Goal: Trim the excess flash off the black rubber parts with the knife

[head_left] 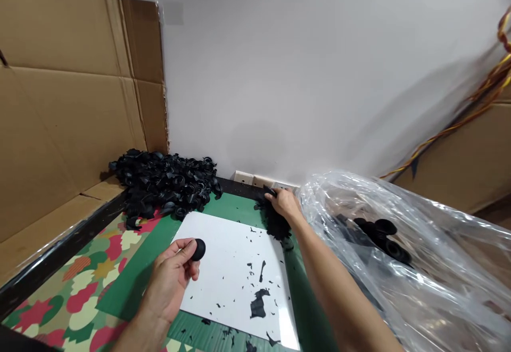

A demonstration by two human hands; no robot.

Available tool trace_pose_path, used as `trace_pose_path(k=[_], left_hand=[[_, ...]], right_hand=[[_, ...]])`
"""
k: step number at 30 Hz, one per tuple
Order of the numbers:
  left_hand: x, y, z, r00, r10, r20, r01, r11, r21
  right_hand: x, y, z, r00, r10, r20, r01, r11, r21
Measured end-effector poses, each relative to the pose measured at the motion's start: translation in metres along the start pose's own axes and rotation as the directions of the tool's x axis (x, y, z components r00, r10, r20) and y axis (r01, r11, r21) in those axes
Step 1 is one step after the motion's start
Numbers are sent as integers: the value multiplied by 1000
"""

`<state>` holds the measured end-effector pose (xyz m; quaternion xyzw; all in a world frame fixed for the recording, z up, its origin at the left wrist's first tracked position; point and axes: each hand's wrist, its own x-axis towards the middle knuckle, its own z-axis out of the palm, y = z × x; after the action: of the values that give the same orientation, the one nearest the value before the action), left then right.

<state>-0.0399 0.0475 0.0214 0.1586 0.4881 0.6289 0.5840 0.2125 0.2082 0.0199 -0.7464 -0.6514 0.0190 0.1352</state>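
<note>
White wall and cardboard point(59, 101) hem in the counter point(80, 235). Above the near-left corner of a white sheet point(227, 272), the left hand point(171, 277) pinches a small black rubber cap point(198, 249) between thumb and fingers, lifted clear as if for a look. At the counter's far edge the right hand point(285, 203) rests on a heap of black scraps point(275, 225). I cannot tell whether its fingers grip anything. A pile of black rubber parts point(167, 184) fills the far left corner. A clear plastic bag point(419, 277) holding more lies along the right edge.
</note>
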Motion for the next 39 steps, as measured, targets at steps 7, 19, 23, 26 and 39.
trace_pose_path(k=[7,19,23,26,39], left_hand=[[0,-8,7,997,-39,60,38,999,25],[-8,-18,10,972,-151,183,151,988,10],[-16,-19,9,958,-152,244,158,988,-4],[-23,-18,9,951,-149,271,162,986,-27],[-46,-23,11,913,-142,381,140,990,32]], right_hand=[[-55,-11,-18,995,-16,-103,29,992,125],[-195,5,-8,821,-494,285,376,845,380],[-152,-4,-25,863,-437,253,392,896,208],[-115,-3,-35,966,-243,89,231,965,126],[-193,-10,-24,988,-106,113,-51,464,884]])
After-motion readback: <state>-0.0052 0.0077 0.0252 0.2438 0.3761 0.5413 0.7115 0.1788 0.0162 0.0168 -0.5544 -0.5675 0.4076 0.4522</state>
